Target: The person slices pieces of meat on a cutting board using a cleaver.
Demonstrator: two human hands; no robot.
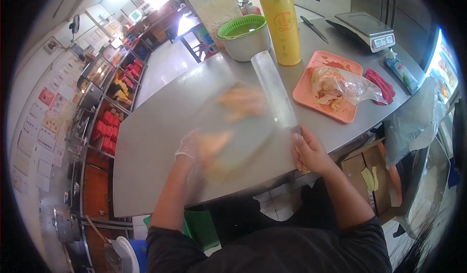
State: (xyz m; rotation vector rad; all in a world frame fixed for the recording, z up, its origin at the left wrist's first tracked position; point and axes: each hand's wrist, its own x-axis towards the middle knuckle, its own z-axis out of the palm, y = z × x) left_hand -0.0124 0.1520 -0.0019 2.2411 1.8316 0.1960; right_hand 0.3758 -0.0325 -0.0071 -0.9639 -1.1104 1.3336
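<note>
My right hand (311, 151) is closed around the handle of a large knife (273, 88). Its long, broad blade points away from me over the metal table (146, 146). My left hand (190, 145) is smeared by motion and seems to wear a clear plastic glove. Close to its fingers is a blurred yellowish piece of what looks like raw meat (216, 144); I cannot tell if the hand grips it. Farther off, another blurred piece (242, 101) lies left of the blade. Beneath both pieces is the faint, smeared outline of a rounded board.
On the right, a pink tray (302, 98) bears a plastic bag of meat (333, 88), near a red cloth (379, 86). A kitchen scale (365, 27), another knife (314, 29), a yellow cylinder (280, 27) and a pot with a green strainer (243, 37) stand along the back.
</note>
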